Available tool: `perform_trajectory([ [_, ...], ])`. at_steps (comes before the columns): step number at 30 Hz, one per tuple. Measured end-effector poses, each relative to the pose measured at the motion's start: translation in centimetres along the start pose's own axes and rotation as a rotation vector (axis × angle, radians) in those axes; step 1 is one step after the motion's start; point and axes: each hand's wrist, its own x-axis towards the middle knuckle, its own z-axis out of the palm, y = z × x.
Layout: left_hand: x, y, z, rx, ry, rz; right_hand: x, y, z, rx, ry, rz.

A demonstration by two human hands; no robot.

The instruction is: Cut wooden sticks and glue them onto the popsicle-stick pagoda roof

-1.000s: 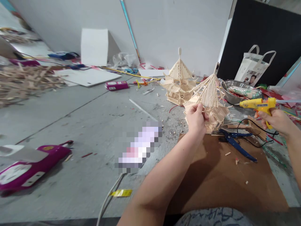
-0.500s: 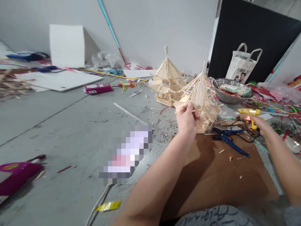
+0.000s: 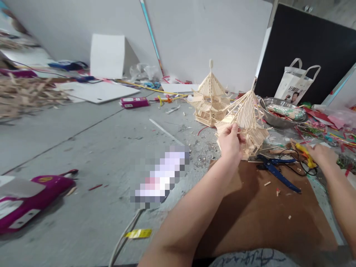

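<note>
While left hand grips stick pagoda | right hand touches glue gun

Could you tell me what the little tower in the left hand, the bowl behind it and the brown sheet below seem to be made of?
Tower: pale, unpainted thin wooden sticks, apparently; separate rods show along the roof.
Bowl: shiny grey metal, probably steel, with bright reflections on the rim.
Sheet: matte brown, likely cardboard or kraft paper.

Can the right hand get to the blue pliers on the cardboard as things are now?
Probably yes: the right hand lies on the yellow glue gun close beside the blue pliers, which lie uncovered on the cardboard; only a thin black cord crosses between.
</note>
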Motion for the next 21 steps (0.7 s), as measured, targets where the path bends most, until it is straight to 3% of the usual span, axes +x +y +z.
perform_trajectory([
  [2,0.0,-0.1,0.0,-0.004,-0.003,0.004,-0.3,-4.0,-2.5,-0.123,0.039,-0.091],
  [6,0.1,-0.1,0.0,-0.017,-0.013,0.001,-1.2,-13.5,-7.1,0.006,0.189,-0.496],
  [9,0.1,0.0,0.2,-0.022,-0.004,-0.019,-1.4,-19.9,-8.7,0.067,0.164,-0.910],
  [11,0.1,0.1,0.3,-0.017,0.001,-0.031,-1.2,-23.3,-8.7,0.034,0.090,-1.073],
  [15,0.0,0.2,0.3,-0.014,-0.001,-0.038,-0.1,-27.7,-7.1,-0.120,-0.025,-1.197],
  [21,-0.2,0.1,0.0,-0.013,0.003,-0.026,1.0,-30.1,-5.9,-0.306,-0.105,-1.208],
])
